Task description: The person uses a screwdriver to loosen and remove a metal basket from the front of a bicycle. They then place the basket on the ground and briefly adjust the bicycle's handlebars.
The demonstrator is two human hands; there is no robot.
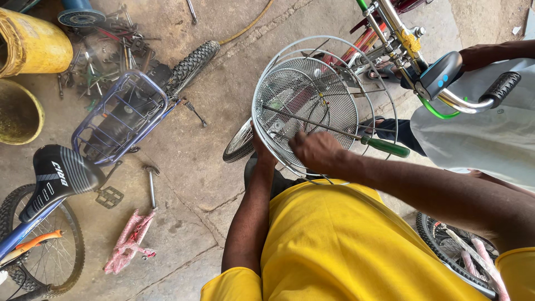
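Two bare hands work at a round silver wire-mesh bicycle basket (304,100), the landmark for all positions given here; it sits at the front of a bicycle, below and left of that bicycle's chrome handlebar with black rubber grip (490,95). The left hand (262,150) is closed on the basket's lower-left rim, fingers wrapped over the wire, steadying it. The right hand (317,150) rests at the basket's lower edge with fingers curled inward toward the mesh floor; whether they pinch a small fastener there cannot be told. A long steel screwdriver with a green handle (334,129) lies across the basket, tip near the small metal bracket at the basket's lower left and handle projecting past the right rim; neither hand grips its handle.

Judged from this arrangement, the step in hand is fixing the basket at its bracket. To do it well, the left hand should keep the rim from turning while the right works, and the screwdriver tip should sit squarely in the fastener before force is applied, since the thin mesh could flex.

Well left of the basket, on the concrete floor (195,167), lie a blue wire carrier basket (120,117), a black bicycle saddle (61,175) and scattered hand tools (106,56). Another person in pale clothing (479,139) stands right of the basket.
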